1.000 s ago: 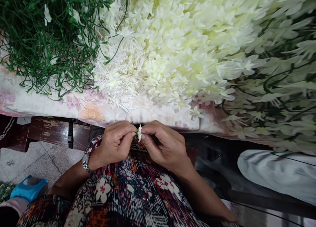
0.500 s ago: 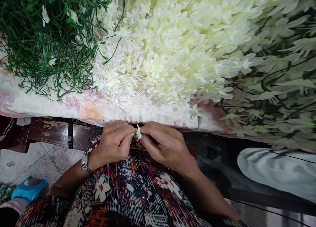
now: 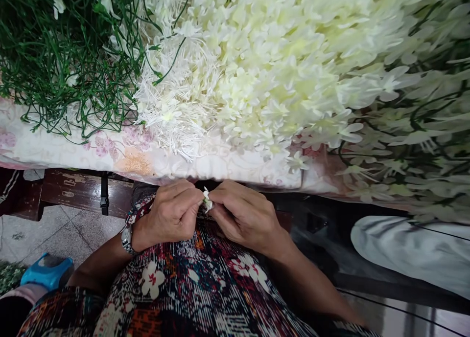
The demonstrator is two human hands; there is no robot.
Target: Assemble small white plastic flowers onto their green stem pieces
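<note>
Close to my body, just below the table edge, my left hand point(image 3: 175, 211) and my right hand point(image 3: 244, 214) meet fingertip to fingertip. Between them is a small white artificial flower point(image 3: 206, 200) with a bit of green at its left side. My left thumb and forefinger pinch the green part, while my right thumb and forefinger grip the petals. Beyond my hands lie loose green plastic stems point(image 3: 69, 58), a heap of thin white stamens point(image 3: 172, 97) and a large pile of pale yellow-white petals point(image 3: 279, 68).
A flowered cloth point(image 3: 205, 168) covers the table edge. Finished-looking flowers on stems point(image 3: 422, 136) are heaped at the right. A wooden bench point(image 3: 81, 192) with a black buckle strap, a blue plastic stool point(image 3: 47, 273) and a white cloth-like shape point(image 3: 404, 249) surround me.
The view has shifted slightly, so the table and piles appear a little displaced. Both hands keep their pinch on the small flower, which is turned a little between the fingers.
</note>
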